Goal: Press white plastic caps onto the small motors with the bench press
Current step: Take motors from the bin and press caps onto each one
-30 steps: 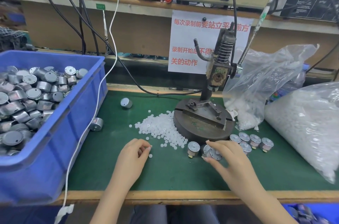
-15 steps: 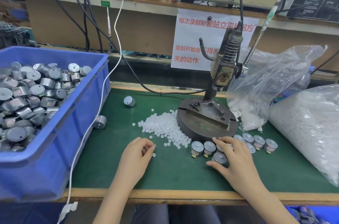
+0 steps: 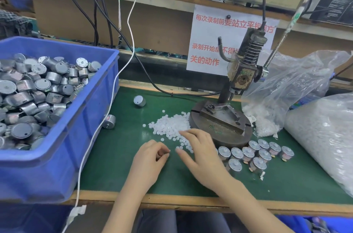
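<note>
Green matting covers your worktop (image 3: 114, 167), with a cluttered shelf and cables behind. At far left a blue bin (image 3: 57, 166) is heaped with motors (image 3: 38, 89); two strays (image 3: 109, 121) lie just beside its right wall.

Next comes your left hand (image 3: 150, 158), resting on the mat with its fingers curled and tips drawn together. Whether a cap sits between them I cannot tell.

The caps (image 3: 169, 125) lie just ahead of both hands, a loose heap of small, round, translucent white pieces with no long axis to mind, spilling against the press base (image 3: 221, 129). Your right hand (image 3: 202, 154) is the nearer: relaxed, fingers spread and fairly straight, fingertips (image 3: 181, 133) over the heap's near edge, gripping nothing.

Behind that hand stands the press (image 3: 242, 72), its fixture bare. Just right of your right wrist a cluster of silver motors (image 3: 254, 153) stands upright, round faces up. Whether any is capped is too small to tell.

Judging by this, you want a cap, then a motor from your right. Bags (image 3: 324, 137) of caps close off the right.
</note>
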### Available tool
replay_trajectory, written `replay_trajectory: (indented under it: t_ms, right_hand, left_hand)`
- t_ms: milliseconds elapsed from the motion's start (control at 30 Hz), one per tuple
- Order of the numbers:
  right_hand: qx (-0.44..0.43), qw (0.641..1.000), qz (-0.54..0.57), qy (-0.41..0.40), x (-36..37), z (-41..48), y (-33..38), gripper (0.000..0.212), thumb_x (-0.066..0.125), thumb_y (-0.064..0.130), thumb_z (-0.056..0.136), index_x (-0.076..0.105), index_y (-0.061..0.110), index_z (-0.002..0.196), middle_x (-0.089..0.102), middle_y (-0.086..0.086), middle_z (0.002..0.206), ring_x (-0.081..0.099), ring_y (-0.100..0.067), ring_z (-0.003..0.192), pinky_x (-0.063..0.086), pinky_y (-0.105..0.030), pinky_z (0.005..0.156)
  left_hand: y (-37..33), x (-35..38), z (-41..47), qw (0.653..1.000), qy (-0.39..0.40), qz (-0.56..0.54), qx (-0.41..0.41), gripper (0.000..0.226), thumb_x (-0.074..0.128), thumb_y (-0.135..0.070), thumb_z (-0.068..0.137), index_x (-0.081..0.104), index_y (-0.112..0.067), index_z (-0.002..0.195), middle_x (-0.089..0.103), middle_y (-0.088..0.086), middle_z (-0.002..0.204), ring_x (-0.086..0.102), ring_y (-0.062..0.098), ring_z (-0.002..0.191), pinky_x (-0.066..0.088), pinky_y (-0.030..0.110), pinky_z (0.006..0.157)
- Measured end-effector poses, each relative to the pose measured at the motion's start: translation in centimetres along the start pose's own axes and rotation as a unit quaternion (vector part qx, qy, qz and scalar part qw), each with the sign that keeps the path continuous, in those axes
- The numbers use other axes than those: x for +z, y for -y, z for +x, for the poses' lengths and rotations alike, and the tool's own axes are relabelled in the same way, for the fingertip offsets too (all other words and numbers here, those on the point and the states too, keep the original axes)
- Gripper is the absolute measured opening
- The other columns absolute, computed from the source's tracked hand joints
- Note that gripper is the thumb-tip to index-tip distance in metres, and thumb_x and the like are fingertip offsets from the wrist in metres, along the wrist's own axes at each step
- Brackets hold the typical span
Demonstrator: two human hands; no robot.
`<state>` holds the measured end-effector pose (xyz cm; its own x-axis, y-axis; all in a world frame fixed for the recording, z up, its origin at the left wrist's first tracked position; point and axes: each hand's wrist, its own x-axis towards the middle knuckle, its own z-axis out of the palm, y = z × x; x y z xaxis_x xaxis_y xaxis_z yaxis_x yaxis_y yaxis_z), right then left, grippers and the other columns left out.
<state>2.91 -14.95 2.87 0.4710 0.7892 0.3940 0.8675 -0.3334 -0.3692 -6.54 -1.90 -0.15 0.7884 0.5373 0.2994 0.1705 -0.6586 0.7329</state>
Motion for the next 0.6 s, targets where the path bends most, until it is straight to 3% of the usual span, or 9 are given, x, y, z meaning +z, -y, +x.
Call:
replay_trajectory:
  t_ms: [133,333,600]
  right_hand:
    - [-0.023,0.998,0.051,0.014,2.8,5.8,2.8,0.046,0.054,0.025,0.092,0.045,0.012,0.135,0.044,-0.008,0.129,0.035,-0.020,0.120,0.016,-0.011,0.097]
    - [0.038,0.995,-0.012,0.096,5.7,12.9,2.9,0.052,0.048,0.023,0.094,0.032,0.011,0.142,0.031,-0.009,0.142,0.030,-0.028,0.127,0.030,-0.035,0.103]
    - [0.052,0.986,-0.079,0.140,7.7,17.3,2.3,0.061,0.050,0.027,0.093,0.022,0.016,0.146,0.019,-0.007,0.152,0.024,-0.029,0.135,0.030,-0.041,0.107]
  left_hand:
    - [-0.2,-0.1,0.3,1.000,-0.003,0.010,0.002,0.013,0.062,-0.010,0.081,0.053,-0.013,0.073,0.044,-0.009,0.069,0.042,0.014,0.068,0.024,0.022,0.056]
    - [0.2,0.2,0.1,1.000,-0.017,-0.020,0.014,0.002,0.063,-0.014,0.083,0.065,-0.014,0.083,0.043,-0.014,0.071,0.044,0.010,0.075,0.031,0.018,0.067]
    - [0.3,0.4,0.0,0.999,-0.016,-0.026,0.027,0.006,0.058,-0.019,0.086,0.063,-0.017,0.085,0.038,-0.018,0.071,0.043,0.009,0.081,0.033,0.018,0.071]
